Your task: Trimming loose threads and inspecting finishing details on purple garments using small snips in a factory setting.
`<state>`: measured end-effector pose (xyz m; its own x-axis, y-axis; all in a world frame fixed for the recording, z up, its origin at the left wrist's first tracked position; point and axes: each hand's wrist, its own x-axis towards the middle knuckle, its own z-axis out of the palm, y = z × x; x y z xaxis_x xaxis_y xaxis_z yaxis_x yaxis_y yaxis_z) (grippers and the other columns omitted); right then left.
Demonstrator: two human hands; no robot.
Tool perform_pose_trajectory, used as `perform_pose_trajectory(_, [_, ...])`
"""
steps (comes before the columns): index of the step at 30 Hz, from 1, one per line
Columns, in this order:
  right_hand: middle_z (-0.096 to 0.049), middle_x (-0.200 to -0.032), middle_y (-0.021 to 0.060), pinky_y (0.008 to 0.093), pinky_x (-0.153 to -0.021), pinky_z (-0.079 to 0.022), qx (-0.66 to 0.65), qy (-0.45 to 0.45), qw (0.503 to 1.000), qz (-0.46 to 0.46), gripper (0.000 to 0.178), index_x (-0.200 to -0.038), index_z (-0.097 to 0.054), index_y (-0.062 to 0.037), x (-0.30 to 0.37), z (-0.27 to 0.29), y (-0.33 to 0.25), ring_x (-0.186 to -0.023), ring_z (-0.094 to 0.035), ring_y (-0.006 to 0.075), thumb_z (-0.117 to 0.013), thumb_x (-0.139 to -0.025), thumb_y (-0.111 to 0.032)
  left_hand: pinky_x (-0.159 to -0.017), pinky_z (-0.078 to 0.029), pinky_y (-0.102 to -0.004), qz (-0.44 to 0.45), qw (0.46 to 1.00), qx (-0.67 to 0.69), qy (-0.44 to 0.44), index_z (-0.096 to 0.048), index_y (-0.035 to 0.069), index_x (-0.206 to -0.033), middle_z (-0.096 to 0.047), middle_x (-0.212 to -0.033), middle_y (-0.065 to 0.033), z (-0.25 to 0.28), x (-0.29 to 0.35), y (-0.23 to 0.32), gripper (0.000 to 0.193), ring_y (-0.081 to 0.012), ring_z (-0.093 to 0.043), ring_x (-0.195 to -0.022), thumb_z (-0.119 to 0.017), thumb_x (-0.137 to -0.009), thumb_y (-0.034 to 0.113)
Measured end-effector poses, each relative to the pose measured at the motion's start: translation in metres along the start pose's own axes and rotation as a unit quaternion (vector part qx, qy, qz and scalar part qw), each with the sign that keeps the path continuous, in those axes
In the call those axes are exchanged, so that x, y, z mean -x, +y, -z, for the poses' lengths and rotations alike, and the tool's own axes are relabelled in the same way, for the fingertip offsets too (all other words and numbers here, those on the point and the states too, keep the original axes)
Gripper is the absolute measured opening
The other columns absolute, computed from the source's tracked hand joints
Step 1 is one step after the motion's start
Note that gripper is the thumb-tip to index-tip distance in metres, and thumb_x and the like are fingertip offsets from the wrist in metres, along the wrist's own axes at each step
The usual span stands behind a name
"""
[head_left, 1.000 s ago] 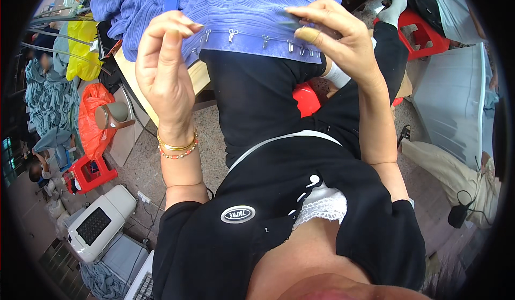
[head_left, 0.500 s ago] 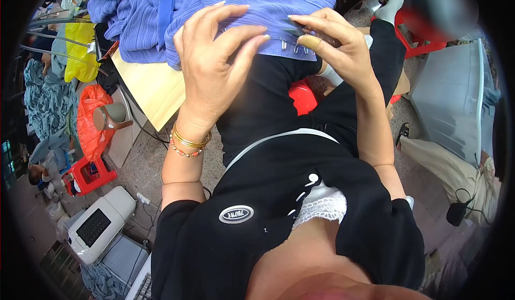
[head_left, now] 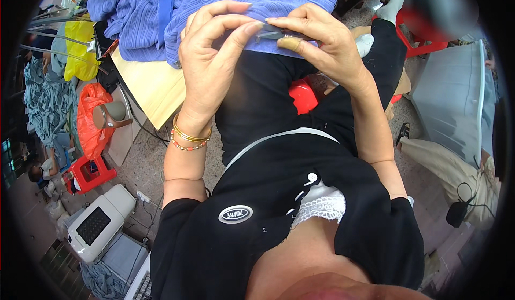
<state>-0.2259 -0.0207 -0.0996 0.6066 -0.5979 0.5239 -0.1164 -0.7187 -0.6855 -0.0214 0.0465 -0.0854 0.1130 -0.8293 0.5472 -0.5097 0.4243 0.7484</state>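
A blue-purple ribbed garment [head_left: 139,13] lies bunched on the table's far side, its near edge hanging over my black-trousered lap. My left hand [head_left: 206,53] is raised at that edge, thumb and forefinger pinched together; what they hold is too small to make out. My right hand [head_left: 335,48] holds small dark-bladed thread snips [head_left: 271,34], the blades pointing left to my left fingertips. A yellowish covering wraps the right thumb. Beneath the blades a flat strip [head_left: 271,48] of the garment shows, where small metal pins or hooks are mostly hidden by my hands.
The pale wooden tabletop [head_left: 147,93] shows at left. Beyond it are a yellow bag [head_left: 80,53], an orange-red bag [head_left: 91,112] and a red stool [head_left: 88,176]. A white machine [head_left: 102,225] stands at lower left. A grey-white panel [head_left: 450,96] is at right.
My right hand has moved left with the snips, and its blades now meet my left fingertips. The left thumb and forefinger have closed in, covering more of the garment's edge.
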Motion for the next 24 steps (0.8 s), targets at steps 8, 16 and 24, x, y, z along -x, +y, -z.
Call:
perform_pose_trajectory(8, [-0.062,-0.084,0.005,0.0274,-0.065,-0.048,0.021,0.017,0.999,0.024,0.028,-0.109,-0.073,-0.0102,-0.003,-0.005,-0.002,-0.074,-0.06,0.017,-0.074,-0.082,-0.016,-0.083,-0.046,-0.0303,0.0,1.0,0.008,0.006,-0.074,0.006,-0.083,-0.07,-0.098,-0.0047,-0.003,-0.001,0.0,0.006,-0.0172,-0.06,-0.093,-0.075,-0.081,0.011])
perform_pose_trajectory(16, [-0.06,-0.081,0.0031,0.0225,-0.064,-0.044,-0.028,0.034,0.999,-0.015,0.028,-0.11,-0.073,-0.0063,0.008,0.008,0.007,-0.073,-0.056,0.0102,-0.072,-0.083,-0.005,-0.085,-0.044,-0.0311,0.017,0.999,0.033,0.03,-0.072,0.005,-0.087,-0.069,-0.1,-0.0047,-0.003,0.001,-0.002,0.008,-0.0186,-0.06,-0.094,-0.073,-0.083,0.012])
perform_pose_trajectory(24, [-0.062,-0.088,0.0024,0.0215,-0.069,-0.044,-0.104,0.105,0.985,-0.09,0.031,-0.113,-0.071,-0.0036,0.029,0.016,0.016,-0.079,-0.056,0.0085,-0.073,-0.082,-0.005,-0.097,-0.029,-0.0391,-0.143,0.928,-0.341,-0.037,-0.074,0.018,-0.091,-0.064,-0.116,0.0023,-0.007,0.006,0.023,0.019,-0.021,-0.053,-0.116,-0.079,-0.075,0.028])
